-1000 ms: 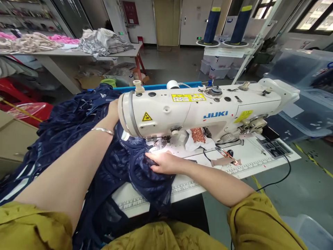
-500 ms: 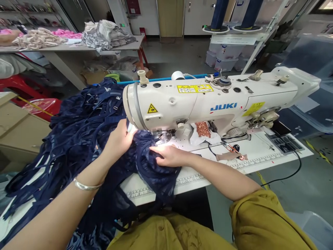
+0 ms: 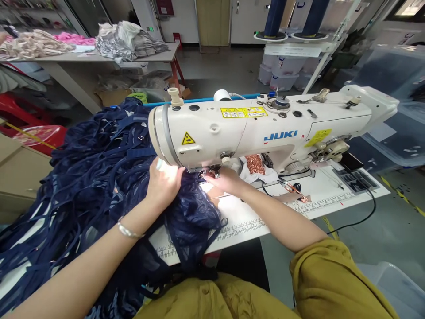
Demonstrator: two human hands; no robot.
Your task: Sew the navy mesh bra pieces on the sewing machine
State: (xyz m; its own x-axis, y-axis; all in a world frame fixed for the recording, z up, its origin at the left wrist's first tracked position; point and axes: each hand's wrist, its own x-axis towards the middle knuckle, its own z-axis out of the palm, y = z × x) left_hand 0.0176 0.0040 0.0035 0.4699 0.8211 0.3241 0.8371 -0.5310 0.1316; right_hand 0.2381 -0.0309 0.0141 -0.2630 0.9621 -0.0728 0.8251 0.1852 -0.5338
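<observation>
Far left there's a big heap of navy strappy garments (image 3: 83, 177) spilling over the table edge. The left hand (image 3: 164, 181), silver bangle (image 3: 128, 231) on the wrist, sits on top of the navy lace piece (image 3: 192, 217) right by the end of the sewing machine (image 3: 252, 133). Its back is to the camera and the fingers are tucked under, so I can't tell if it's gripping the cloth or just pressing it flat. The lace itself hangs from the lit patch under the presser foot (image 3: 207, 170) down over the front of the white tabletop (image 3: 332, 195). The right hand (image 3: 222, 179) is close to the left one, just the other side of the foot. Its fingertips are bunched together and look pinched on the lace edge right at the needle. My take on doing this bit well: lace this floppy wants to be flat and lightly taut between both hands, with the edge square to the foot. Let the hanging weight rest on the table so it doesn't drag, and keep those right fingertips out of the needle's line, they're awfully near. Further right there's a little bag of copper-coloured bits (image 3: 255, 164), then scissors (image 3: 292, 188) lying on the table.
</observation>
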